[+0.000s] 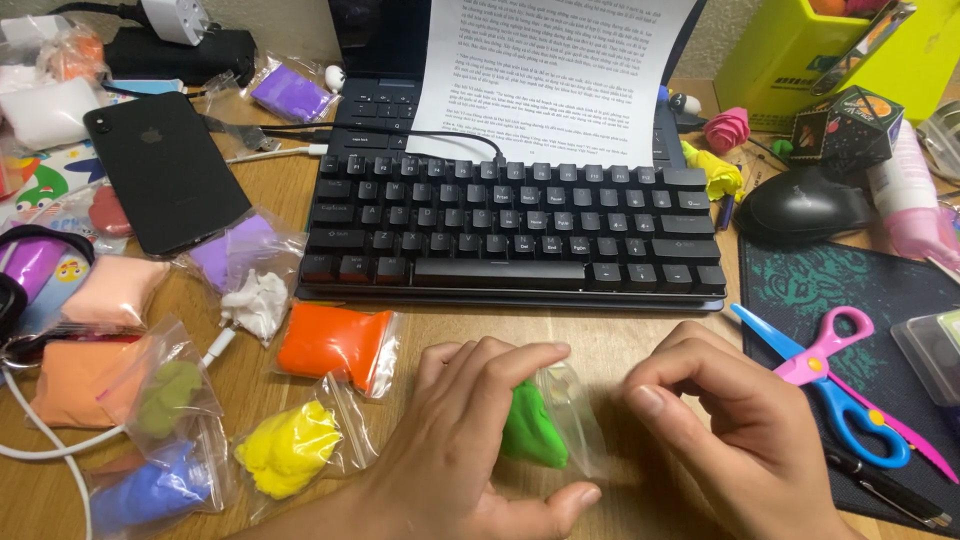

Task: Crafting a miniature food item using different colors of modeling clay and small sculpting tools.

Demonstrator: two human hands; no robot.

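My left hand (455,440) grips a small clear plastic bag (572,415) that holds a lump of bright green clay (532,430). My right hand (745,420) pinches the bag's right edge with thumb and forefinger. Both hands rest low on the wooden desk (480,325), just in front of a black keyboard (510,225). The bag is partly hidden behind my left fingers.
Bags of orange (335,345), yellow (290,450), blue (150,490), olive, peach and purple (288,92) clay lie to the left. A black phone (165,170) is at far left. Pink-and-blue scissors (835,385), a black mouse (805,205), a pen and a yellow box (830,55) are at right.
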